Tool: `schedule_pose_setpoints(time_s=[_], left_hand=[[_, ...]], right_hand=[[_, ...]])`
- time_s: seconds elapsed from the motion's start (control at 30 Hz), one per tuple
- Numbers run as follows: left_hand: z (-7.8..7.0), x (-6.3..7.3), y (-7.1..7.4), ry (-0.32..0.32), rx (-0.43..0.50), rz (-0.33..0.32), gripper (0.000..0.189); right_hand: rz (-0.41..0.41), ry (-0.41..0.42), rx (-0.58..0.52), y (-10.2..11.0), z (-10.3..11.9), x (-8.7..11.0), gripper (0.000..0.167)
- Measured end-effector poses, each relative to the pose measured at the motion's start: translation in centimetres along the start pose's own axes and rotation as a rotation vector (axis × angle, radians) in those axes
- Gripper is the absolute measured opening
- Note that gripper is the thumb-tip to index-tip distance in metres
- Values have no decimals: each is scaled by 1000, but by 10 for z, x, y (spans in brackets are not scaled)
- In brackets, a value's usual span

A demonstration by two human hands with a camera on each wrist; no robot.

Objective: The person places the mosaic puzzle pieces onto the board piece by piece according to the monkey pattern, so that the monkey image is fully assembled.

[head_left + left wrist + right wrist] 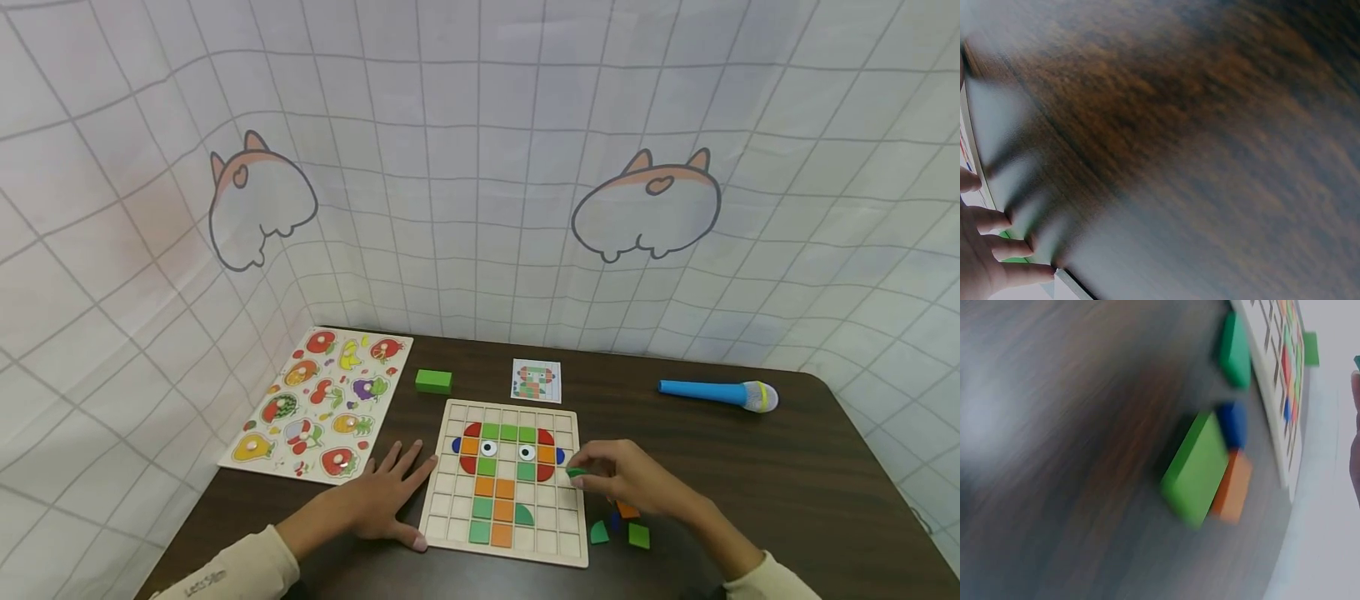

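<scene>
A wooden grid board (547, 521) lies flat, bearing colored tiles in a face-like pattern with two eye pieces. At its left edge my left hand (382, 497) rests with fingers spread, thumb near the lower left corner. My right hand (637, 482) pinches a dark green piece (576, 472) between thumb and fingers over the board's right edge. Below that hand lie loose pieces: a green quarter-round (598, 532), a light green square (1194, 472), a blue piece (1232, 425) and an orange piece (1232, 486). Behind the board lies a pattern card (536, 381).
A fruit puzzle board (315, 408) lies at the left of the dark table (750, 475). A green block (433, 382) sits between it and the card. Back right is a blue toy microphone (716, 394). A grid-patterned curtain (465, 167) surrounds the table's far side.
</scene>
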State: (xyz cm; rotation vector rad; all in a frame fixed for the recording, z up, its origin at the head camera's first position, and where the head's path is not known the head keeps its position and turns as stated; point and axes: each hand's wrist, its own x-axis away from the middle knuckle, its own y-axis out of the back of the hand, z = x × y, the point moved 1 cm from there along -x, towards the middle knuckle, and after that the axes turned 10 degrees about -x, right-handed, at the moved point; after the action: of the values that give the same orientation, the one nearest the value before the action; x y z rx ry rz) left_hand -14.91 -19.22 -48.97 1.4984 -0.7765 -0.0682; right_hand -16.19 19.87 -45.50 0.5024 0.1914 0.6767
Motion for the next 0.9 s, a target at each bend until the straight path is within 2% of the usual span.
schedule_pose_setpoints(time_s=[0.1,0.33,0.43,0.63,0.9], left_hand=[[1,1,1,-7,3,-4,116],[0,3,1,-10,10,-10,115],[1,3,1,-6,7,-7,116],[1,2,1,-2,-5,0,116],[1,1,0,-7,-30,-2,116]], right_hand=[[23,28,-11,-11,7,-18,22],[104,20,-45,-35,20,-53,22],[126,53,-58,-42,22,-64,20],[141,84,-71,-53,24,-81,16],[109,38,32,-63,27,-95,22]])
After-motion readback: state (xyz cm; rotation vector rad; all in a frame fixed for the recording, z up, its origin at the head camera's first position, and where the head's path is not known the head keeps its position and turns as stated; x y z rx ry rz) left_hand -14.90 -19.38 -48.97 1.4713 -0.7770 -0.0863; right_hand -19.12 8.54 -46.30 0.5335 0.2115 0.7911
